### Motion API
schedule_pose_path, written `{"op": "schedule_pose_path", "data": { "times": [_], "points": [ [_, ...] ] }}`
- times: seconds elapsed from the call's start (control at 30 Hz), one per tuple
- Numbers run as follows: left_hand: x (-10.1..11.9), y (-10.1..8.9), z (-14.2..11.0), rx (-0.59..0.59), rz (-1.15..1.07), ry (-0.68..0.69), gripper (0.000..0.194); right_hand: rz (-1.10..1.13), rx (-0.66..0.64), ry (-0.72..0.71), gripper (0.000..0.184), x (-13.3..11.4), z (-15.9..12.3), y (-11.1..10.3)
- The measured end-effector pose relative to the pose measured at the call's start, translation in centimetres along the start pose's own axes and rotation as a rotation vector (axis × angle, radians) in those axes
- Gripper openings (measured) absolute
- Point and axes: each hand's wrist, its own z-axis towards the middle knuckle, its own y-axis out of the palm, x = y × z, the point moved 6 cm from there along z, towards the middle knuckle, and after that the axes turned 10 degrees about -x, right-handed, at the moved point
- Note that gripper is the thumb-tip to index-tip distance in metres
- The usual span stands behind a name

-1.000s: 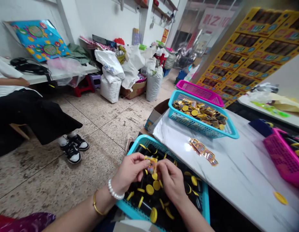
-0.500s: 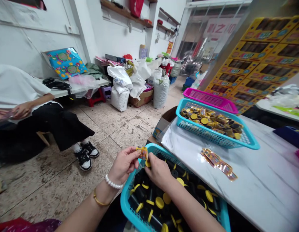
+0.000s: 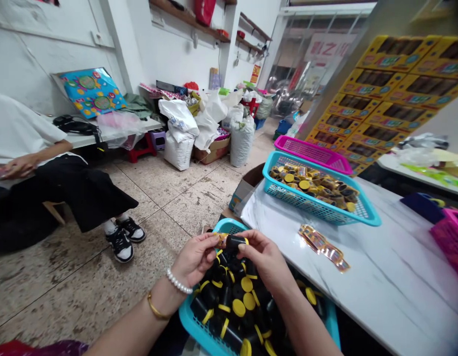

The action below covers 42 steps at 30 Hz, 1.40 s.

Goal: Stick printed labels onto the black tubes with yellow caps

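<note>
My left hand (image 3: pixel 194 259) and my right hand (image 3: pixel 264 258) hold one small black canister with a yellow cap (image 3: pixel 234 242) between them, lying sideways. A shiny sticker label (image 3: pixel 221 240) is pinched against its left end by my left fingers. Both hands hover over a turquoise basket (image 3: pixel 199 331) in my lap, full of black canisters with yellow caps. A strip of shiny labels (image 3: pixel 323 246) lies on the white marble table (image 3: pixel 380 291) to the right. Farther back stands a second turquoise basket (image 3: pixel 317 210) with labelled canisters.
A pink basket (image 3: pixel 312 151) sits behind the far turquoise one, another pink basket (image 3: pixel 451 242) at the right edge. Yellow product boxes (image 3: pixel 384 104) are stacked at the back right. A seated person in a white shirt (image 3: pixel 24 163) is at left; sacks (image 3: pixel 180 133) stand on the floor.
Before, my hands held only the sticker label between them. Now my right hand has a black canister up against the label. The camera view has shifted slightly.
</note>
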Motion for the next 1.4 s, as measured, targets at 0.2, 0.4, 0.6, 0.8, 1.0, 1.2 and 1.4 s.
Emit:
{"op": "schedule_pose_path", "data": {
  "times": [0.2, 0.4, 0.6, 0.8, 1.0, 1.2, 1.4],
  "points": [
    [-0.2, 0.0, 0.0, -0.008, -0.027, -0.004, 0.019, -0.080, 0.018, 0.013, 0.028, -0.4, -0.1, -0.3],
    [-0.6, 0.2, 0.2, -0.023, -0.075, -0.020, 0.016, -0.038, -0.009, 0.053, 0.034, -0.1, -0.2, 0.5],
    [-0.3, 0.5, -0.2, -0.048, -0.006, -0.006, 0.017, -0.086, -0.023, 0.036, 0.029, 0.3, -0.3, 0.6],
    [-0.5, 0.6, -0.2, -0.044, 0.049, 0.003, 0.021, -0.213, 0.120, -0.091, 0.026, 0.3, -0.7, 0.1],
    [-0.5, 0.8, -0.5, -0.033, 0.134, 0.004, 0.025, -0.071, 0.101, -0.088, 0.029, 1.2, -1.1, 0.5],
    [1.1, 1.0, -1.6, 0.076, 0.265, 0.209, 0.039, -0.153, 0.166, -0.133, 0.028, 1.0, -2.2, -0.8],
    [-0.2, 2.2, -1.3, -0.194, 0.431, 0.066, 0.038, -0.201, 0.086, -0.163, 0.030, 1.0, -3.1, -0.1]
  ]
}}
